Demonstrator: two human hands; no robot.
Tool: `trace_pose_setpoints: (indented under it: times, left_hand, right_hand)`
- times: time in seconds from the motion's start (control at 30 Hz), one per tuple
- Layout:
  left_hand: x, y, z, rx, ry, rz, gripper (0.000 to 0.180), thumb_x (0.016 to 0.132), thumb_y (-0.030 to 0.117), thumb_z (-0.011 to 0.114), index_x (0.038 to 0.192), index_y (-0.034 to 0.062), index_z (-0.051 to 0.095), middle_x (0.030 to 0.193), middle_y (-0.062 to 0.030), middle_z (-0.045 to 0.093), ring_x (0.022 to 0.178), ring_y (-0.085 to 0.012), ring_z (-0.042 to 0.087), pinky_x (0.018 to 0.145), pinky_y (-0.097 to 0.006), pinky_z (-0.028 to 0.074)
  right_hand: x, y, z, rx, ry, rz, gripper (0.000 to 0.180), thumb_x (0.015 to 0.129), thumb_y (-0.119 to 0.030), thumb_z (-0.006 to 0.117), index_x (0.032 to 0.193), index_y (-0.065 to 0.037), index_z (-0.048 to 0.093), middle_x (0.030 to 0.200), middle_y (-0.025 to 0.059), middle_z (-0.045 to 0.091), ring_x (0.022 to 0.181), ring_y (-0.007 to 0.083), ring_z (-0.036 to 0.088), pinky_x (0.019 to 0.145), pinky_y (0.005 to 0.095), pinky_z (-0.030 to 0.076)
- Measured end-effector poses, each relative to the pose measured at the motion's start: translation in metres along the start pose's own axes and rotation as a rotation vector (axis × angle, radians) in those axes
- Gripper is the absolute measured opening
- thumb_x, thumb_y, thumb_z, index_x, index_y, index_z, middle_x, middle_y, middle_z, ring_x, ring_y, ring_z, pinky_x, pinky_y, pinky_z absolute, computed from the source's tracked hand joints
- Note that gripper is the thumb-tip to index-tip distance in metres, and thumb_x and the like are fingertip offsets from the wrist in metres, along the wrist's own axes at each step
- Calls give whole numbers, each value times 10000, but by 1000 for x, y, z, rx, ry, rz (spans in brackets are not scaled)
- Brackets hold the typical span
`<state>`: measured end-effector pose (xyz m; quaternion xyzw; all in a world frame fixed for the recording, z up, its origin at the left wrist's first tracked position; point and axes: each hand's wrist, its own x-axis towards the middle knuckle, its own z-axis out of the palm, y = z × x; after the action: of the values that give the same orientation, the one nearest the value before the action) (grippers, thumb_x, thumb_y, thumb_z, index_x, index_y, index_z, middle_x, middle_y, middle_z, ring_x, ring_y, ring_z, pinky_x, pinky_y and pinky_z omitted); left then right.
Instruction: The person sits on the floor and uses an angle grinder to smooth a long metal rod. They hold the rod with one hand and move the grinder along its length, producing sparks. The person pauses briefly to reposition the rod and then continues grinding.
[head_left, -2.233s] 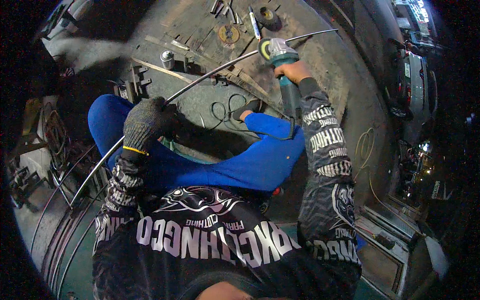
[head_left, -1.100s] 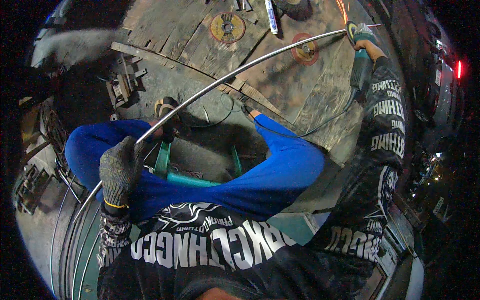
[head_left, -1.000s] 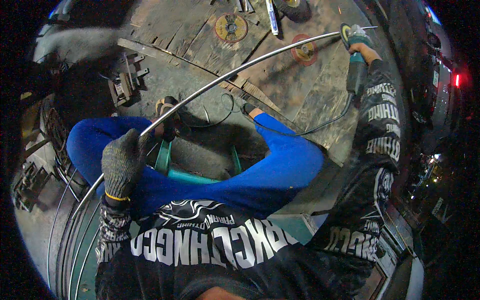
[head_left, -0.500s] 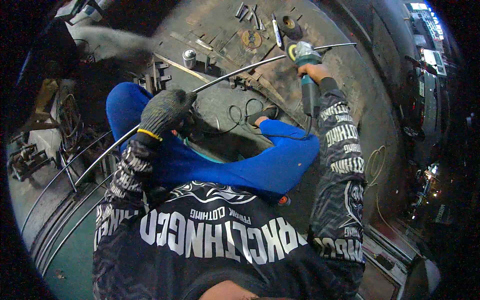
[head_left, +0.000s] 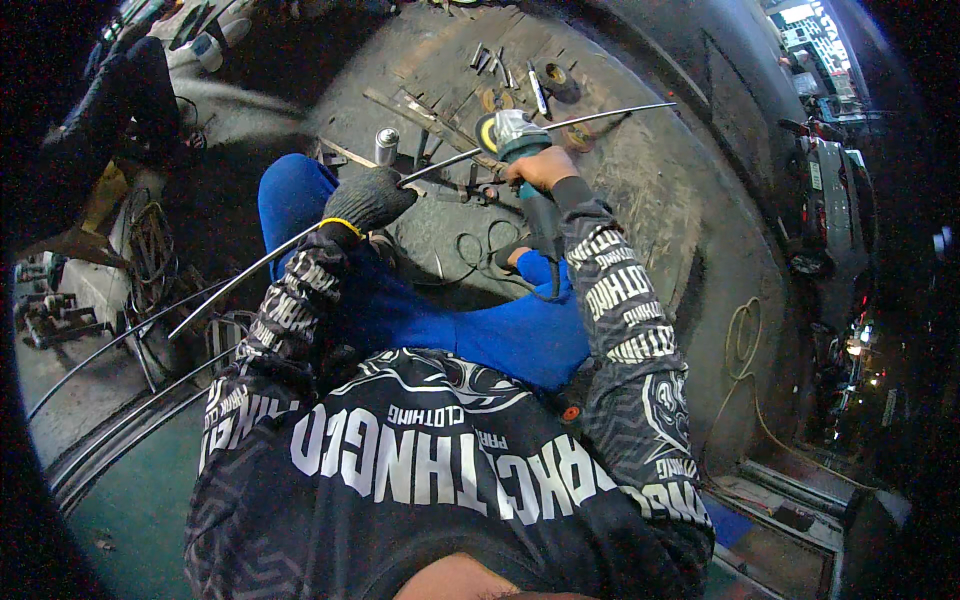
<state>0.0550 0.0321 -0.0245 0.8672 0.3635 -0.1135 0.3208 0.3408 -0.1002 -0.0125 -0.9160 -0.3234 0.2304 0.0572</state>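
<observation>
My left hand, in a grey knit glove with a yellow cuff edge, is closed around a long thin metal rod. The rod slants from the lower left to the upper right, above my blue-clad legs. In my bare right hand is a teal angle grinder, gripped near its head. Its round disc, with a yellowish ring, lies right by the rod, a short way beyond my left hand. Whether disc and rod touch, I cannot tell. A dark cord runs from the grinder's rear end.
A spray can stands on the floor ahead. Beyond the grinder lie a white marker, a dark wheel-like part and several short metal pieces. More long rods lie at lower left, near coiled cable. A parked vehicle is at right.
The grinder and my right hand have moved left along the rod, closer to my left hand. My left hand stays closed on the rod. The whole view has shifted somewhat.
</observation>
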Motion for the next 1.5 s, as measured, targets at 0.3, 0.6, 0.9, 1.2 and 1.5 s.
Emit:
trace_pose_setpoints:
  times: [0.3, 0.6, 0.9, 1.2, 1.5]
  left_hand:
    - [19, -15, 12, 3, 131, 100, 417, 874, 389, 638, 918, -16, 727, 909, -270, 704, 822, -413, 692, 777, -478, 545]
    - [2, -21, 4, -36, 81, -12, 532, 860, 497, 608, 1046, 12, 721, 1032, -282, 696, 987, -444, 676, 886, -508, 527]
    - [3, -32, 23, 42, 188, 192, 524, 872, 492, 611, 942, -15, 727, 919, -289, 689, 914, -447, 680, 837, -518, 528]
    - [-8, -23, 24, 13, 222, 168, 482, 921, 462, 587, 894, -5, 702, 871, -264, 675, 880, -442, 661, 795, -538, 506]
    - [-26, -5, 10, 91, 157, 25, 475, 942, 479, 585, 884, 25, 710, 829, -239, 679, 855, -419, 675, 766, -521, 517]
  right_hand:
    - [-21, -40, 15, -54, 31, 9, 652, 550, -445, 863, 979, 30, 741, 1090, 246, 715, 1035, 341, 699, 875, 406, 561]
    - [-37, -32, -2, 36, 8, -14, 697, 515, -462, 891, 974, 41, 746, 1120, 249, 711, 1054, 344, 696, 899, 404, 566]
    - [4, 15, -15, 19, 21, 0, 686, 510, -479, 886, 904, 64, 741, 1016, 236, 735, 947, 336, 723, 840, 391, 578]
    - [70, 80, -26, -51, 39, 134, 632, 512, -483, 864, 895, 9, 760, 1031, 215, 733, 975, 292, 712, 847, 381, 566]
    - [106, 121, -66, -124, -135, 133, 630, 600, -500, 811, 1076, -90, 759, 1202, 224, 688, 1103, 345, 669, 938, 426, 536]
